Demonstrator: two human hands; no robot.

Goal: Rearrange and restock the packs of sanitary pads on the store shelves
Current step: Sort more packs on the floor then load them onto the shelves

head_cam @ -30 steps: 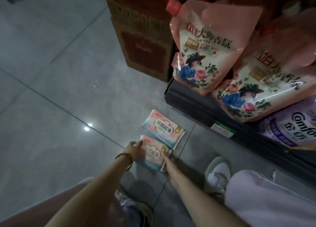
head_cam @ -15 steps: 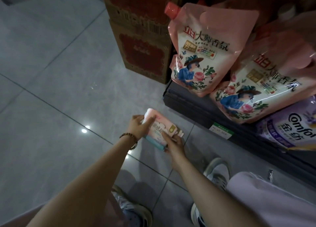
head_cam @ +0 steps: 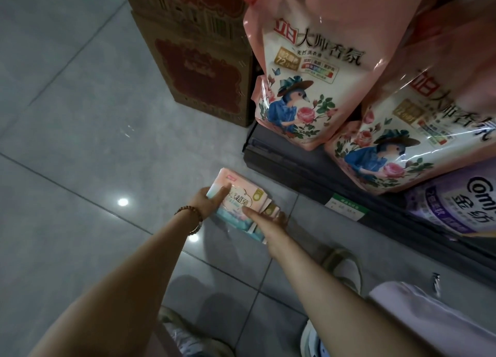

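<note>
Gripping a stack of sanitary pad packs [head_cam: 241, 199] low over the floor [head_cam: 80, 141] beside the bottom shelf [head_cam: 284, 166], left hand [head_cam: 208, 205] and right hand [head_cam: 264, 221] clamp opposite sides; the slick, uneven packs could slide apart and spill.

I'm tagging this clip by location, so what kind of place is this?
Most likely a shop aisle: pink refill pouches and a purple Comfort pouch sit on a low shelf with a price label on its edge, plus sanitary pad packs.

Left hand [head_cam: 205, 203] and right hand [head_cam: 264, 222] gripping stacked pad packs [head_cam: 241, 195], tiled floor [head_cam: 67, 141]
</note>
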